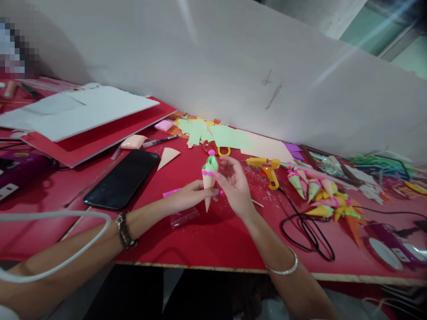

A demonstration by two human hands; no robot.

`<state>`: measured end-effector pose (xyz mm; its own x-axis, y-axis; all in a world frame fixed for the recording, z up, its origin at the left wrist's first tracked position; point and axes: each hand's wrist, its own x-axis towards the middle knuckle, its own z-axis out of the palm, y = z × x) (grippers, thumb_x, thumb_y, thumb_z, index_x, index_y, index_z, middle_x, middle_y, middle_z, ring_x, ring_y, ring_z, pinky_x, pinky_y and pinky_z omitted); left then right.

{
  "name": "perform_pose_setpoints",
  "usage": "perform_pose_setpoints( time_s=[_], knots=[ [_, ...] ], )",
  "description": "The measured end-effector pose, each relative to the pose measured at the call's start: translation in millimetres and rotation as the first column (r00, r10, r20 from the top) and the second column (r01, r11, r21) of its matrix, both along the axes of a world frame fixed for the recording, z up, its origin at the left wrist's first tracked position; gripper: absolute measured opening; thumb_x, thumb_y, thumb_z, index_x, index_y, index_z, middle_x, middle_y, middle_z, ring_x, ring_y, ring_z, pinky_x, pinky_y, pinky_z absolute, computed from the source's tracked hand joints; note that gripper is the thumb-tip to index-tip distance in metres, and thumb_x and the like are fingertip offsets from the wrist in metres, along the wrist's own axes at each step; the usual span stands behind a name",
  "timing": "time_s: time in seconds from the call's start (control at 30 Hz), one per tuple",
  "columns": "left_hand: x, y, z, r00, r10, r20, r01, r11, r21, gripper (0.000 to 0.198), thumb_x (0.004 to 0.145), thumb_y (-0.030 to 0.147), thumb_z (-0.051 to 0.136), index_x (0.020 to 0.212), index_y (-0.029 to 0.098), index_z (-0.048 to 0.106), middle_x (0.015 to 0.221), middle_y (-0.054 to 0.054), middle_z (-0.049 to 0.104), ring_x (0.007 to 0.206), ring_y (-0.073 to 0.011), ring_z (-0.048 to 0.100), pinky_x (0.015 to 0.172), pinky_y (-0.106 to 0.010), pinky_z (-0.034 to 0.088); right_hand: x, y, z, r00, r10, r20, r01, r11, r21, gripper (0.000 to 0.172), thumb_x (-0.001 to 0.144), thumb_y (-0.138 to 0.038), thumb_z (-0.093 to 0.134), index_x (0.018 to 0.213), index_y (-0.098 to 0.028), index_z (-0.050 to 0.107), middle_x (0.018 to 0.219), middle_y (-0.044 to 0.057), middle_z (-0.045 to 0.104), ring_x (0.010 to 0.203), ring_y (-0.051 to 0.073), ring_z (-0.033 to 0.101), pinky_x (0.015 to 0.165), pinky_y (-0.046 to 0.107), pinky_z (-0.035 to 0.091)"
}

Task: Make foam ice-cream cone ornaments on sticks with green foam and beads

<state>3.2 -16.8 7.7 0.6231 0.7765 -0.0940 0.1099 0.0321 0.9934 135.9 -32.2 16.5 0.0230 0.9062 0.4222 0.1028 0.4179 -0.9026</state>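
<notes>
A small paper ice-cream cone (208, 180) stands nearly upright between my hands, point down. It has a peach cone, green swirled paper on top, a pink ball at the tip and a pink beaded band round the rim. My left hand (195, 194) pinches its lower part between thumb and fingers. On the other side, my right hand (236, 186) has its thumb against the pink band, with the fingers curled near the green top. Below the left hand lies a clear plastic packet (184, 218) on the red table (207, 249).
A yellow glue gun (265, 168) lies right, its black cord looped on the table. Finished paper cones (313, 189) are heaped beyond it. At left are a black phone (123, 180) and white boards (100, 111). Yellow-handled scissors (224, 151) and green paper (230, 137) lie behind.
</notes>
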Motion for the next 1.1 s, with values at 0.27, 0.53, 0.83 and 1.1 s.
perform_pose_setpoints(
  time_s=[0.27, 0.53, 0.83, 1.1],
  knots=[
    [-2.7, -2.4, 1.6, 0.998, -0.02, -0.051, 0.02, 1.0, -0.011, 0.02, 0.07, 0.032, 0.049, 0.061, 0.015, 0.053, 0.063, 0.001, 0.056, 0.066, -0.0122, 0.053, 0.07, -0.026, 0.041, 1.0, 3.4, -8.7, 0.96, 0.23, -0.159, -0.263, 0.935, -0.238, 0.036, 0.076, -0.034, 0.052, 0.111, -0.029, 0.045, 0.101, 0.002, 0.058, 0.092, 0.015, 0.057, 0.074, 0.03, 0.05],
    [-1.8, -2.5, 1.0, 0.999, -0.038, -0.005, 0.038, 0.998, -0.048, 0.015, 0.069, 0.03, 0.051, 0.066, 0.015, 0.053, 0.066, 0.002, 0.054, 0.066, -0.0118, 0.052, 0.069, -0.026, 0.04, 0.1, 1.8, -9.0, 0.962, 0.222, -0.157, -0.25, 0.948, -0.197, 0.035, 0.073, -0.032, 0.057, 0.106, -0.026, 0.048, 0.101, 0.003, 0.059, 0.092, 0.014, 0.057, 0.078, 0.028, 0.049],
    [-3.1, -3.7, 0.8, 0.993, -0.025, -0.113, 0.024, 1.0, -0.012, 0.019, 0.072, 0.03, 0.047, 0.061, 0.015, 0.05, 0.063, 0.002, 0.053, 0.065, -0.0116, 0.051, 0.067, -0.024, 0.039, -1.7, 1.8, -10.5, 0.971, 0.19, -0.145, -0.214, 0.962, -0.173, 0.034, 0.071, -0.03, 0.058, 0.103, -0.025, 0.048, 0.098, 0.003, 0.058, 0.089, 0.013, 0.056, 0.076, 0.026, 0.048],
    [-3.9, -2.1, -4.3, 0.99, -0.035, -0.137, 0.043, 0.997, 0.058, 0.022, 0.074, 0.033, 0.045, 0.062, 0.016, 0.051, 0.062, 0.002, 0.053, 0.064, -0.0123, 0.051, 0.062, -0.023, 0.039, -3.4, 1.2, -8.3, 0.98, 0.153, -0.131, -0.176, 0.966, -0.188, 0.031, 0.071, -0.03, 0.057, 0.1, -0.023, 0.049, 0.096, 0.002, 0.058, 0.086, 0.012, 0.056, 0.075, 0.026, 0.047]
  ],
)
